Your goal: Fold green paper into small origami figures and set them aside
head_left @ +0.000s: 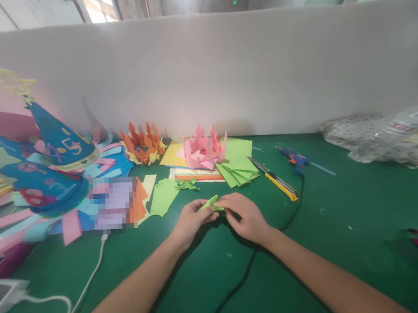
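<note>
A small folded piece of green paper (211, 203) is held between my two hands above the green table. My left hand (194, 220) pinches its left end, fingers closed. From the right, my right hand (245, 214) grips the other end with fingertips and thumb; parts of the paper are hidden by the fingers. Just beyond lie a folded green paper piece (187, 184) and several green sheets (163, 197). Further back, a pink paper crown (204, 149) stands on stacked coloured paper, with more green sheets (240, 173) at its right.
A yellow utility knife (277, 183) and a blue glue gun (295, 159) lie at the right, its black cord (250, 263) running under my right arm. Blue cone hats (60, 135), an orange crown (143, 143) and a white cable (96, 267) are left. A plastic bottle (391, 132) lies far right.
</note>
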Demonstrator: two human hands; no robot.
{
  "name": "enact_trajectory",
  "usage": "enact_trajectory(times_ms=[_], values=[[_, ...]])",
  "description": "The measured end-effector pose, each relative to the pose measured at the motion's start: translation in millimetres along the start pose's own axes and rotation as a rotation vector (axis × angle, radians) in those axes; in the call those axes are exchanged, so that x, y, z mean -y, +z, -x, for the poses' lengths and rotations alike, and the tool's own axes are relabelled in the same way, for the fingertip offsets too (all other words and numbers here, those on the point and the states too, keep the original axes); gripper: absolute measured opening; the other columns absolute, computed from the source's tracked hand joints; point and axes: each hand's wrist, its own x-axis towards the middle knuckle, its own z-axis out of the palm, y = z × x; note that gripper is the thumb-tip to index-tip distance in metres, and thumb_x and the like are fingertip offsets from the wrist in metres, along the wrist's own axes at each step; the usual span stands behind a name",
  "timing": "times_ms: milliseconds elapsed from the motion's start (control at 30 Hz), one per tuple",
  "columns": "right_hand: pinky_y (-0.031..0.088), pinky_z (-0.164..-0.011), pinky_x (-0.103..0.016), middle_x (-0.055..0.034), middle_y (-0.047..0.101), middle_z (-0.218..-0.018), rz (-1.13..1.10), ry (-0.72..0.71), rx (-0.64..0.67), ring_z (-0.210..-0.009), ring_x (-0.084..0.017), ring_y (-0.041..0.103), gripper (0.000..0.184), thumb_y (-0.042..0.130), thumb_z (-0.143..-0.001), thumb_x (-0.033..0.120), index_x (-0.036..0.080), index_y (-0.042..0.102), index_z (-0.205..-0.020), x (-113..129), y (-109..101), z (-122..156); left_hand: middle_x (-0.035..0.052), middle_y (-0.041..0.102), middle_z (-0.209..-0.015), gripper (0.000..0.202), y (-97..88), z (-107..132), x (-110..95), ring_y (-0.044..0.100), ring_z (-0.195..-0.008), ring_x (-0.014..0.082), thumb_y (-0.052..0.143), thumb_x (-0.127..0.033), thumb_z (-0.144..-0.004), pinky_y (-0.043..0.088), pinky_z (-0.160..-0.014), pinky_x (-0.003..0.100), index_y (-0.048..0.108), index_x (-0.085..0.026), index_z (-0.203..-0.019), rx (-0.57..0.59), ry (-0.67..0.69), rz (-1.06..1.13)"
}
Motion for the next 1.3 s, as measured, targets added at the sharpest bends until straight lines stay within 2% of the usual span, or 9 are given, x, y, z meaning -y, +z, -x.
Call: enact_trajectory(times_ms=[167, 400, 667, 933, 1067, 1300], values=[[0.046, -0.084, -0.037, -0.0058, 0.063, -0.102, 0.015, 0.056, -0.102, -0.096, -0.020, 0.056, 0.039, 0.041, -0.079, 0.003, 0.024, 0.060, -0.106, 1.8, 0.5, 0.3, 0.0037, 0.067, -0.078, 0.034, 0.1, -2.4, 5.7, 0.064, -0.068, 0.0098, 0.080, -0.030, -0.060, 0.053, -0.075, 0.023, 0.063, -0.010, -0.082, -0.035, 0.049, -0.013], [0.044, -0.088, -0.043, -0.0080, 0.057, -0.114, 0.118, -0.012, -0.083, -0.103, -0.023, 0.051, 0.047, 0.039, -0.075, -0.001, 0.023, 0.061, -0.108, 5.0, -3.7, 1.5, 0.0023, 0.066, -0.081, 0.035, 0.4, -3.3, 11.0, 0.065, -0.071, 0.0118, 0.077, -0.034, -0.063, 0.052, -0.076, 0.026, 0.063, -0.012, -0.086, -0.055, 0.117, -0.063], [0.041, -0.095, -0.044, -0.0091, 0.051, -0.126, 0.189, 0.015, 0.023, -0.115, -0.024, 0.044, 0.049, 0.038, -0.073, 0.000, 0.019, 0.061, -0.112, 18.7, -1.8, -1.1, 0.0006, 0.062, -0.083, 0.031, 2.0, -3.6, 12.7, 0.063, -0.071, 0.0110, 0.075, -0.034, -0.065, 0.052, -0.076, 0.026, 0.062, -0.012, -0.084, -0.097, 0.183, -0.062], [0.038, -0.095, -0.046, -0.0103, 0.048, -0.131, 0.298, -0.019, 0.051, -0.116, -0.026, 0.042, 0.047, 0.040, -0.077, 0.004, 0.020, 0.060, -0.116, 21.7, -1.9, -1.6, 0.0024, 0.061, -0.096, 0.030, 0.3, -0.8, 9.9, 0.061, -0.079, 0.0113, 0.074, -0.026, -0.067, 0.051, -0.081, 0.027, 0.064, -0.015, -0.094, -0.023, 0.168, 0.021], [0.038, -0.094, -0.046, -0.0104, 0.049, -0.129, 0.340, -0.043, 0.036, -0.115, -0.026, 0.042, 0.045, 0.042, -0.078, 0.005, 0.022, 0.060, -0.116, 19.7, -2.2, -0.9, 0.0023, 0.061, -0.090, 0.026, -0.3, -0.7, 6.6, 0.060, -0.077, 0.0106, 0.073, -0.026, -0.068, 0.050, -0.081, 0.027, 0.064, -0.014, -0.090, -0.003, 0.137, 0.080], [0.037, -0.093, -0.047, -0.0089, 0.050, -0.127, 0.342, -0.061, 0.018, -0.114, -0.026, 0.042, 0.044, 0.043, -0.078, 0.004, 0.025, 0.061, -0.112, 18.0, -4.2, -1.6, 0.0014, 0.060, -0.085, 0.026, -0.2, -1.3, 7.0, 0.059, -0.076, 0.0097, 0.073, -0.030, -0.070, 0.050, -0.078, 0.025, 0.064, -0.014, -0.088, 0.011, 0.128, 0.054]])
